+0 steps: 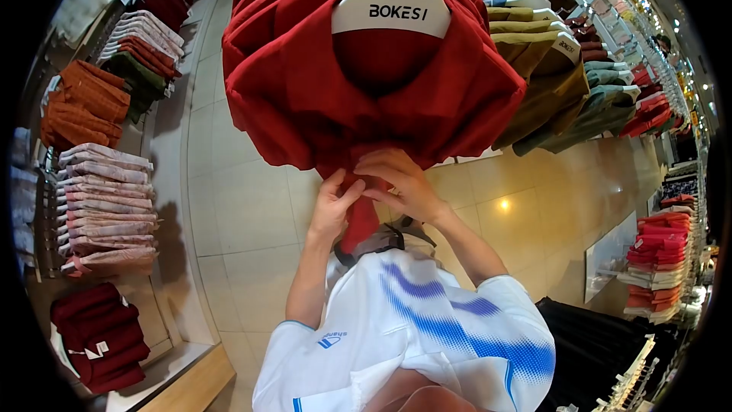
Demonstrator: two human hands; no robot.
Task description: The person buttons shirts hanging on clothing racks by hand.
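Note:
A red garment (305,99) hangs on a white hanger (390,11) marked BOKESI, in front of more red garments. Both hands are at its lower front, close together. My left hand (332,202) has thumb and fingers pinched on the red fabric. My right hand (398,183) lies to its right, its fingers bent over the same cloth. A strip of red fabric (360,225) hangs down below the hands. What exactly lies between the fingertips is too small to make out.
Olive garments (537,69) hang on the rack to the right. Folded pink clothes (107,206) and an orange garment (84,103) hang at the left. Dark red clothes (99,336) are at the lower left. Tiled floor (252,206) shows below the rack. Black garments (587,351) hang at the lower right.

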